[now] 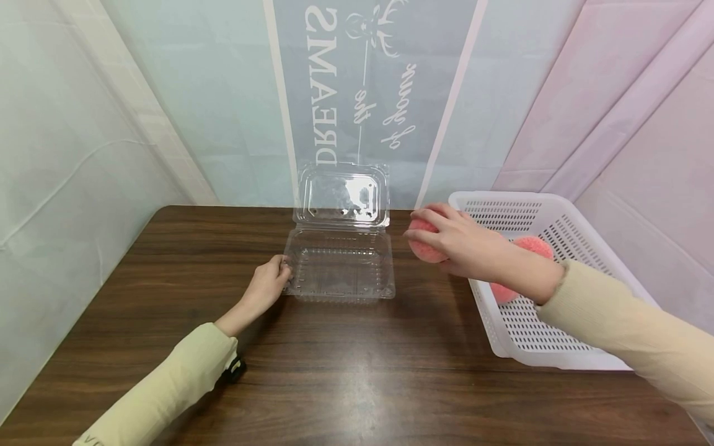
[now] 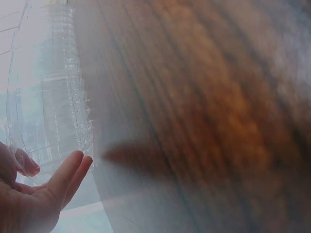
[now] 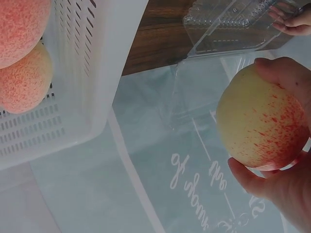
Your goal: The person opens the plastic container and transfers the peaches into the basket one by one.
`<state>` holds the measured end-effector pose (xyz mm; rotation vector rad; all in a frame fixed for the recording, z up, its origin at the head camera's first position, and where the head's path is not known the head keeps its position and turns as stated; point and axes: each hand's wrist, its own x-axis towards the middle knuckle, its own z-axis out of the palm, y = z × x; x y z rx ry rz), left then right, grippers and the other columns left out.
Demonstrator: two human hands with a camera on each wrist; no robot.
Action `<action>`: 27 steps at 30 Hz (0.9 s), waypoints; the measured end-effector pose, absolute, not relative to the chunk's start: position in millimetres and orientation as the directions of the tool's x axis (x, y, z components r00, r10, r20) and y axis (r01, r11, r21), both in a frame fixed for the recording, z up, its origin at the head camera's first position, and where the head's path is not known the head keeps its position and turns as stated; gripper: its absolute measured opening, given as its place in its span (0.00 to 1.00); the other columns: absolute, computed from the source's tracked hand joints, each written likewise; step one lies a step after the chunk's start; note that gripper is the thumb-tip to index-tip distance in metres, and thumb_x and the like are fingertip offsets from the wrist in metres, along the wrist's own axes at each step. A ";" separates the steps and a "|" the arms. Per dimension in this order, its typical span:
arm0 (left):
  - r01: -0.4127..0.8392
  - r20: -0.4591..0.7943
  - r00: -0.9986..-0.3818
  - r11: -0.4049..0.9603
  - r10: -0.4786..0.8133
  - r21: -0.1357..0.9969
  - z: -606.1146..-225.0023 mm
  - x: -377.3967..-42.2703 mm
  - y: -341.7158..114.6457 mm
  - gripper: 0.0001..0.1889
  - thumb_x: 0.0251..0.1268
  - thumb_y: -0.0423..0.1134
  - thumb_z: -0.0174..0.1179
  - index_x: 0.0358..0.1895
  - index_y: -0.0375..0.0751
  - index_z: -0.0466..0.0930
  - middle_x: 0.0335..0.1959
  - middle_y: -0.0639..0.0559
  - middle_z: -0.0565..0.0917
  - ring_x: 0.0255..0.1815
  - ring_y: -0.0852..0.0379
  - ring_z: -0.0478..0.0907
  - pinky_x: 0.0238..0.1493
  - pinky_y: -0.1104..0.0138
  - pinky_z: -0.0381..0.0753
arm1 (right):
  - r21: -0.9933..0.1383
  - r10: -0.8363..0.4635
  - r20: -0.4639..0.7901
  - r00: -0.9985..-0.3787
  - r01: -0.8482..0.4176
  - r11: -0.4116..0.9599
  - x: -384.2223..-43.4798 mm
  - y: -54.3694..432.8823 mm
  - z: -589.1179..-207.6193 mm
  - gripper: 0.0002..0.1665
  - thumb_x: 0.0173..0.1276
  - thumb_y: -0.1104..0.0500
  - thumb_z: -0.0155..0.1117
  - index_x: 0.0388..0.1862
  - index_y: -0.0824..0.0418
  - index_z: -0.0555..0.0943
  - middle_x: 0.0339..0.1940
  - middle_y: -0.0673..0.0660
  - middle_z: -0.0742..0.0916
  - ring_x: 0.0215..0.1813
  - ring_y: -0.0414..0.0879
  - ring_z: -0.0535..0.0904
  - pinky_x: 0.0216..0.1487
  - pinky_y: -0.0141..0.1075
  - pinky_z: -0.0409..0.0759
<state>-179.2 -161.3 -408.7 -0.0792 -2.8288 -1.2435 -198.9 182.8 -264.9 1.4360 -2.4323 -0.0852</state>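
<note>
A transparent plastic clamshell box (image 1: pixel 340 269) stands on the table with its lid (image 1: pixel 341 195) raised at the back. My left hand (image 1: pixel 269 284) pinches the box's left front corner between thumb and fingers; in the left wrist view two fingers (image 2: pixel 70 177) extend beside its ridged wall. Between box and basket, my right hand (image 1: pixel 465 244) grips a pinkish-red peach (image 1: pixel 425 243) above the table. Seen from the right wrist, that peach (image 3: pixel 260 119) is pale yellow with red speckles, and fingers wrap its side.
At the right stands a white perforated plastic basket (image 1: pixel 488 328). Two more peaches lie in it, one (image 1: pixel 534 246) partly behind my right forearm. A printed cloth (image 1: pixel 374 80) hangs along the back edge of the dark wooden table (image 1: pixel 312 384).
</note>
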 end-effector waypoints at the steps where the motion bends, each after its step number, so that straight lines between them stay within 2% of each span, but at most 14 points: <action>1: 0.071 0.070 -0.997 0.676 0.029 0.733 -408.8 -179.2 -161.5 0.17 0.67 0.31 0.40 0.53 0.22 0.67 0.37 0.36 0.80 0.33 0.47 0.80 0.29 0.63 0.77 | 0.204 -0.861 0.243 -0.447 -0.844 0.496 -199.2 183.6 -264.5 0.38 0.35 0.65 0.77 0.51 0.57 0.76 0.54 0.62 0.73 0.55 0.59 0.65 0.37 0.53 0.74; 14: 0.077 0.085 -0.996 0.677 0.021 0.732 -410.0 -180.3 -162.0 0.17 0.66 0.31 0.41 0.53 0.23 0.68 0.36 0.37 0.80 0.32 0.48 0.80 0.29 0.64 0.77 | 0.129 -0.836 0.320 -0.445 -0.854 0.504 -202.0 197.6 -259.4 0.41 0.29 0.70 0.77 0.50 0.60 0.75 0.52 0.65 0.73 0.55 0.61 0.64 0.47 0.55 0.71; 21: 0.071 0.073 -0.997 0.678 0.025 0.732 -409.3 -179.2 -161.9 0.18 0.66 0.32 0.40 0.53 0.23 0.67 0.38 0.36 0.80 0.33 0.47 0.80 0.29 0.64 0.77 | 0.134 -0.835 0.394 -0.385 -0.874 0.467 -204.5 205.7 -255.9 0.42 0.27 0.70 0.76 0.49 0.61 0.74 0.50 0.66 0.73 0.52 0.61 0.66 0.45 0.53 0.72; 27: 0.072 0.070 -0.997 0.670 0.029 0.738 -409.0 -179.2 -161.7 0.18 0.67 0.32 0.40 0.53 0.23 0.67 0.37 0.36 0.80 0.33 0.47 0.80 0.29 0.64 0.77 | 0.106 -0.809 0.424 -0.407 -0.865 0.491 -204.5 211.5 -252.7 0.42 0.28 0.73 0.75 0.50 0.62 0.74 0.50 0.67 0.74 0.51 0.62 0.66 0.46 0.53 0.70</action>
